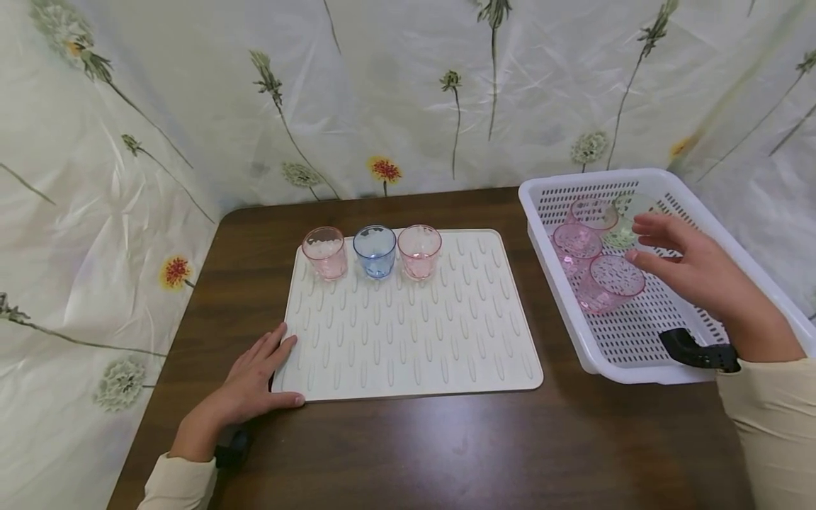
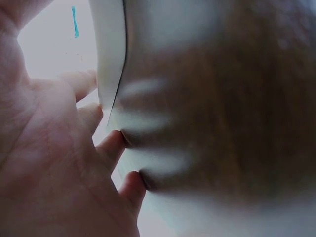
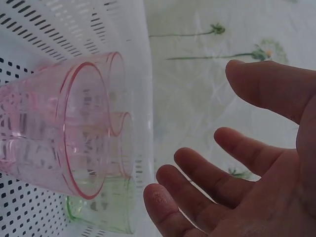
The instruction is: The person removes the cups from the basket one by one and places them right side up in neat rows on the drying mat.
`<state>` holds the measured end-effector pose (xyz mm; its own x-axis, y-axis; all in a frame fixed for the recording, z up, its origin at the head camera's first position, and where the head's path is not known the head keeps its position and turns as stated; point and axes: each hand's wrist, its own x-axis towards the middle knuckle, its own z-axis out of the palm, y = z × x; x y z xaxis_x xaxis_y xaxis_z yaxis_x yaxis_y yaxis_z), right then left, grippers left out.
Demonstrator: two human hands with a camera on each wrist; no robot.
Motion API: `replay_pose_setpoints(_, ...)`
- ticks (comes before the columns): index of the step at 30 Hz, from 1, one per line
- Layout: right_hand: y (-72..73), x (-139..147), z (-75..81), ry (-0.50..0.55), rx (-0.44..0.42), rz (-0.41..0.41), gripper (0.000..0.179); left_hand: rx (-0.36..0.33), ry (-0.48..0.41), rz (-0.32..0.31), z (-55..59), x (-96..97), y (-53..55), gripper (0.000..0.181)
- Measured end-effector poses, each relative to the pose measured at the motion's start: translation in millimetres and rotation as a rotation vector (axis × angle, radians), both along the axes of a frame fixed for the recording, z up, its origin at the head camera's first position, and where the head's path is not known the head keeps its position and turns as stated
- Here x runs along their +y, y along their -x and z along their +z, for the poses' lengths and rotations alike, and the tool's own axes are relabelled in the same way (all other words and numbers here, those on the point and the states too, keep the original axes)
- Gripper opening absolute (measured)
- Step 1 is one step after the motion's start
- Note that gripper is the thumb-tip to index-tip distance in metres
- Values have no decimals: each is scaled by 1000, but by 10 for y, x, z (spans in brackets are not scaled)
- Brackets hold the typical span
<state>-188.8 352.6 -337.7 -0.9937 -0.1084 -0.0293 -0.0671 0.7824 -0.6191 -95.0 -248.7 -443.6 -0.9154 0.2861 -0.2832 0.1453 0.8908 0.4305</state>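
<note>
My right hand (image 1: 688,265) hovers over the white basket (image 1: 574,322), fingers apart and holding nothing. Below and left of it in the basket stand pink glasses, the nearest pink glass (image 1: 612,283) just beside the thumb, and a green glass (image 1: 621,234) partly hidden behind the fingers. In the right wrist view the pink glass (image 3: 84,133) stands apart from the fingertips. My left hand (image 1: 258,375) rests with spread fingers on the left edge of the white ribbed mat (image 1: 408,340). Along the mat's far edge stand a pink glass (image 1: 326,255), a blue glass (image 1: 375,253) and another pink glass (image 1: 419,253).
The mat and basket sit on a dark wooden table (image 1: 433,446), the basket to the right of the mat. A flower-printed sheet (image 1: 408,92) hangs behind the table and on both sides. A black wrist strap (image 1: 698,350) hangs over the basket's near part.
</note>
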Motion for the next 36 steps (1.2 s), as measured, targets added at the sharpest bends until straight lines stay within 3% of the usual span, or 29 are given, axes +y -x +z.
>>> replay_pose_setpoints(8, 123, 148, -141, -50, -63, 57, 70, -1, -3, 1, 6, 6, 0, 103)
replay_pose_setpoints(18, 231, 241, -229, -115, -187, 85, 78, 3, 1, -1, 10, 3, -1, 104)
replay_pose_setpoints(27, 268, 271, -278, -106, -236, 121, 82, 2, -5, -3, 11, 5, -11, 104)
replay_pose_setpoints(36, 238, 266, -344, -137, -341, 183, 101, -14, -3, -3, 4, 2, -8, 104)
